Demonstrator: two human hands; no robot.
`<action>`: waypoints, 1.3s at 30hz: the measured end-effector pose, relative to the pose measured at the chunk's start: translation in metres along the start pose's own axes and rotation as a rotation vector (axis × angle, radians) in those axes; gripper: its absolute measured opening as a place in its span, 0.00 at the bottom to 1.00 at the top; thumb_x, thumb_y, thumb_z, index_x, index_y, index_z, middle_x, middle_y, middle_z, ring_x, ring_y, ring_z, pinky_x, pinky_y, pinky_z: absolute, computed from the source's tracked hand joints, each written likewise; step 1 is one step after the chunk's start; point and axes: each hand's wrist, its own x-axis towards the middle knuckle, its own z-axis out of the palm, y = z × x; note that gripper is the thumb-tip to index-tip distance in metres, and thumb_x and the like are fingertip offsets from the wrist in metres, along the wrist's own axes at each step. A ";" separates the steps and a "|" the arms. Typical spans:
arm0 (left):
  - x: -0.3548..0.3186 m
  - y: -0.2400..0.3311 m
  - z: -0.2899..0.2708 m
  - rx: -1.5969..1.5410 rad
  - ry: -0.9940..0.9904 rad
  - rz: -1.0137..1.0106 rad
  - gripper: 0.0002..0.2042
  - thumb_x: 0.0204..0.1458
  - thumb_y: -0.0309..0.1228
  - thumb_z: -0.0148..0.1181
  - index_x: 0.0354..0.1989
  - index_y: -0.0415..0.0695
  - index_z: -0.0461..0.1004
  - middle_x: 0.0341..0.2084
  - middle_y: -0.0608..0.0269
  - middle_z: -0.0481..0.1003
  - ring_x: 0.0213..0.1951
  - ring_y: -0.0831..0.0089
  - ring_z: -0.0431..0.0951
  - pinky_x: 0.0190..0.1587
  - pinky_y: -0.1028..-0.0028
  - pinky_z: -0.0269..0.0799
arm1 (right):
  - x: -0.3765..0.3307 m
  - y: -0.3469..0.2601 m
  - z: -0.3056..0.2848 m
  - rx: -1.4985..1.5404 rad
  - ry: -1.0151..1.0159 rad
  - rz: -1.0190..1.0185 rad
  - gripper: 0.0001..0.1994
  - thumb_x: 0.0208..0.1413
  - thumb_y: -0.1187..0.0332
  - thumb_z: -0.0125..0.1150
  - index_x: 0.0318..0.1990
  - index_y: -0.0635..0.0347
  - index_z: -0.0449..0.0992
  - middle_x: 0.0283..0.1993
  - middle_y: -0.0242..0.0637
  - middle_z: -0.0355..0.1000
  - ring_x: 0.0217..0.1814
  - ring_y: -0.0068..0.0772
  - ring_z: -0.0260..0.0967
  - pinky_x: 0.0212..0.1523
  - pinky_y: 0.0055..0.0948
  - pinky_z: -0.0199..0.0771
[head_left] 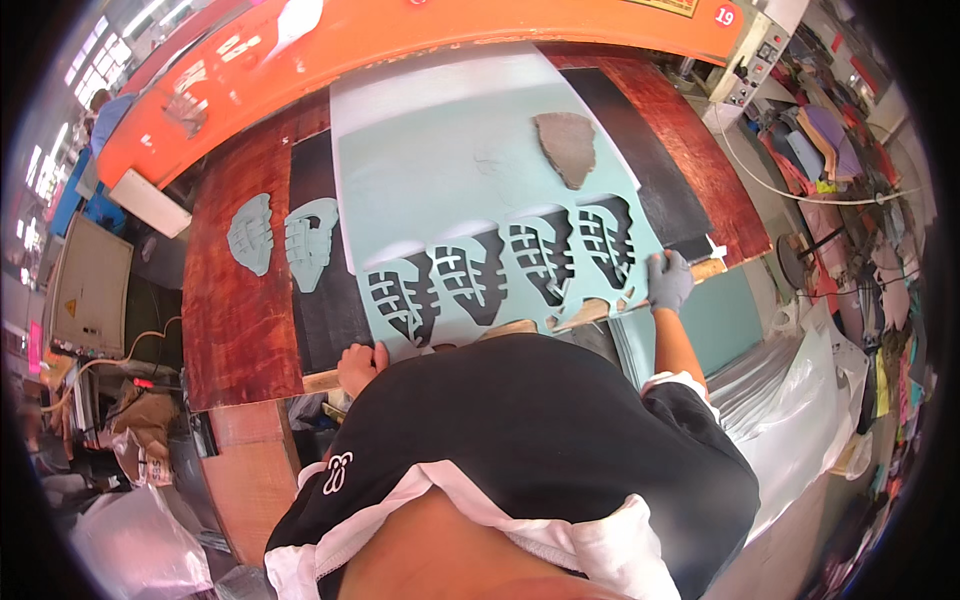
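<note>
A pale green sheet (440,190) lies on the press table, its near edge pierced by a row of several shoe-upper-shaped cutouts with dark showing through. My bare left hand (362,368) is closed at the sheet's near left corner, its fingers bent over the edge. At the near right corner my right hand (670,280), in a grey glove, grips the sheet's edge with the thumb side against it. On the sheet's right part rests a grey-brown pointed piece (567,148). Two cut green pieces (252,235) with slotted openings lie apart, left of the sheet.
An orange machine beam (420,45) spans the far side of the red-brown table (225,340). Black boards (325,330) lie beneath the sheet. A control panel (765,55) stands far right, with coloured scraps (815,140) beyond. Clear plastic (790,400) drapes at the near right.
</note>
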 end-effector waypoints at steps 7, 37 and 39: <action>0.003 0.010 -0.002 -0.064 0.173 0.014 0.16 0.47 0.33 0.59 0.12 0.45 0.62 0.16 0.62 0.63 0.23 0.59 0.67 0.26 0.62 0.60 | -0.002 0.000 0.000 0.027 0.017 0.012 0.19 0.48 0.52 0.55 0.37 0.58 0.76 0.39 0.41 0.73 0.43 0.44 0.70 0.48 0.39 0.64; 0.003 -0.013 0.037 -0.012 0.315 -0.044 0.19 0.51 0.41 0.54 0.13 0.43 0.62 0.18 0.59 0.65 0.27 0.57 0.69 0.29 0.59 0.64 | 0.131 -0.031 -0.099 1.005 -0.014 -0.524 0.16 0.59 0.60 0.45 0.34 0.66 0.72 0.28 0.40 0.71 0.33 0.31 0.69 0.36 0.31 0.68; 0.011 -0.012 0.035 -0.010 0.361 -0.020 0.19 0.51 0.41 0.54 0.13 0.43 0.62 0.18 0.60 0.65 0.26 0.57 0.69 0.28 0.60 0.65 | 0.088 -0.002 -0.075 0.623 0.215 -0.551 0.17 0.59 0.57 0.45 0.37 0.65 0.72 0.33 0.47 0.72 0.39 0.47 0.70 0.41 0.38 0.68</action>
